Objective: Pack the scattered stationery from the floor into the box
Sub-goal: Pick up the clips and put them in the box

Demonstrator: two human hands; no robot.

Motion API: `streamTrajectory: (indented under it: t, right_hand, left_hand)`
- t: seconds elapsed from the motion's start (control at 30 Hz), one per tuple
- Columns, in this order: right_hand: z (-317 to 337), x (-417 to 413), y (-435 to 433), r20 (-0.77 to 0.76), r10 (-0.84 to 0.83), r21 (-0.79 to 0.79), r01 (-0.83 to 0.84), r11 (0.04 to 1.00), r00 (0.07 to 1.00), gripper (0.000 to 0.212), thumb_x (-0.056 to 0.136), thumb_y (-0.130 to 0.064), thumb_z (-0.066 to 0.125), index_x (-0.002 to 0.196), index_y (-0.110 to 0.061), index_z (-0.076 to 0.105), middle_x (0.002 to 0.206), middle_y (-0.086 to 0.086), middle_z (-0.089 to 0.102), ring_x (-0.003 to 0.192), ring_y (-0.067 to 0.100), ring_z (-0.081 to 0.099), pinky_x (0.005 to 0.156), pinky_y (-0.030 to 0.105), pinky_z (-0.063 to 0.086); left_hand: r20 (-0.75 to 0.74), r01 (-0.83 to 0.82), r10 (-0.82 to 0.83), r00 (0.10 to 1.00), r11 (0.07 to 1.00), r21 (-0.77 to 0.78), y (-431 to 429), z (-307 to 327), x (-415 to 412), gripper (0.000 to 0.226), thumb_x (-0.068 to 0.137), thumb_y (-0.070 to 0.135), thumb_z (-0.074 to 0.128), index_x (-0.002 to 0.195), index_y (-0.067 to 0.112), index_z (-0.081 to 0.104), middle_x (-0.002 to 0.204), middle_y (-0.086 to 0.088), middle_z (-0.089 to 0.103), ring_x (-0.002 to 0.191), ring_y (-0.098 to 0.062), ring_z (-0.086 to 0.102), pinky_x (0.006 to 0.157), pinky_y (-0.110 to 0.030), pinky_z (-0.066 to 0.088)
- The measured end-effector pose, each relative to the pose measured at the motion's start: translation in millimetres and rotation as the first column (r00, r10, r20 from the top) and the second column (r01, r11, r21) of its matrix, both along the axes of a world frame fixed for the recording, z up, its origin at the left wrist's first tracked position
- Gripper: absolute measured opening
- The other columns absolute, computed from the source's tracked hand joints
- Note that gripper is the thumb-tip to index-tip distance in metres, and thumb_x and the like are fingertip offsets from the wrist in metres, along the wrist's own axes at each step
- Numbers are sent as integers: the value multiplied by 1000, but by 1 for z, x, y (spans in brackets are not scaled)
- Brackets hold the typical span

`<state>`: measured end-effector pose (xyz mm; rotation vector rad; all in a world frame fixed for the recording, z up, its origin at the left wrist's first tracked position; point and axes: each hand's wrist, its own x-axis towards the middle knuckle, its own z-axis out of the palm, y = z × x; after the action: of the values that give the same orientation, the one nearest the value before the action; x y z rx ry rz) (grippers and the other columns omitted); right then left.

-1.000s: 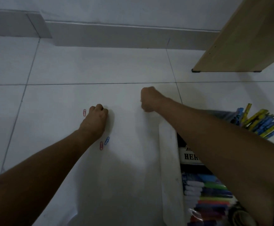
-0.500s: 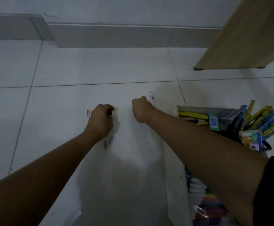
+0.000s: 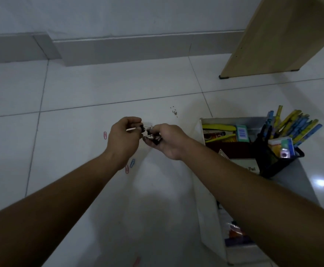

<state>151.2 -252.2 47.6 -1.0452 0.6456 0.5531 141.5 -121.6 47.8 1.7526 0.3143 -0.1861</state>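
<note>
My left hand (image 3: pixel 123 138) and my right hand (image 3: pixel 168 140) meet above the white floor, fingertips almost touching. My left hand pinches a small black binder clip (image 3: pixel 142 127). My right hand is turned palm up and cups several black binder clips (image 3: pixel 154 139). The white box (image 3: pixel 208 212) stands to the right, partly behind my right forearm, with yellow tools and packs inside. On the floor lie a red paper clip (image 3: pixel 105 135), a blue paper clip (image 3: pixel 132 163), another red paper clip (image 3: pixel 127 169) and a pinkish clip (image 3: pixel 137 262) at the bottom edge.
A black mesh pen holder (image 3: pixel 274 157) full of yellow and blue pens sits in the box at the right. Small dark specks (image 3: pixel 174 111) dot the floor beyond my hands. A wooden furniture panel (image 3: pixel 276 35) stands at the upper right, a grey skirting (image 3: pixel 118 49) behind.
Both hands have lifted off the floor and come together. My right hand turned palm up with binder clips in it, and my left hand now pinches a clip.
</note>
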Motion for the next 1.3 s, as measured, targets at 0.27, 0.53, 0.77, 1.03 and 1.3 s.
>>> streamTrajectory:
  t: [0.27,0.53,0.77,1.03,1.3]
  right_hand:
    - [44,-50,-38,8,-130,230,125,965,991,34,98,-26,50,116,1,58,92,12,61,82,21,62,59,25,58]
    - [104,-100,-94,222,-28,-83,48,995,975,23,99,-29,52,101,-9,62,73,5,59,57,11,52,38,18,35]
    - [87,-82,-136,170,-118,-497,189,847,978,21,100,-19,46,92,-11,63,85,7,57,71,14,53,54,24,45]
    - [77,-75,-143,208,-139,-487,225,844,968,22,99,-9,44,114,2,57,114,15,55,107,28,54,82,31,53]
    - [84,-80,-153,206,59,-641,89,762,977,30,100,-13,43,129,-15,52,120,11,53,100,24,58,76,33,58]
  left_hand:
    - [194,278,-353,915,903,328,-30,50,-33,20,89,16,63,104,24,73,99,15,71,96,4,64,79,-2,41]
    - [289,316,-280,915,945,-85,-83,78,-60,22,87,19,67,109,16,65,108,6,71,104,-8,66,88,-28,53]
    - [-29,404,-406,913,896,184,-106,48,-68,45,92,25,61,134,15,50,125,-1,60,99,-18,63,79,-31,55]
    - [-74,468,-462,884,878,103,-104,44,-68,48,92,22,60,137,13,47,125,-2,57,94,-14,63,75,-39,60]
    - [-59,473,-470,881,878,68,-100,44,-71,45,93,26,59,135,14,49,126,0,57,97,-14,65,71,-33,60]
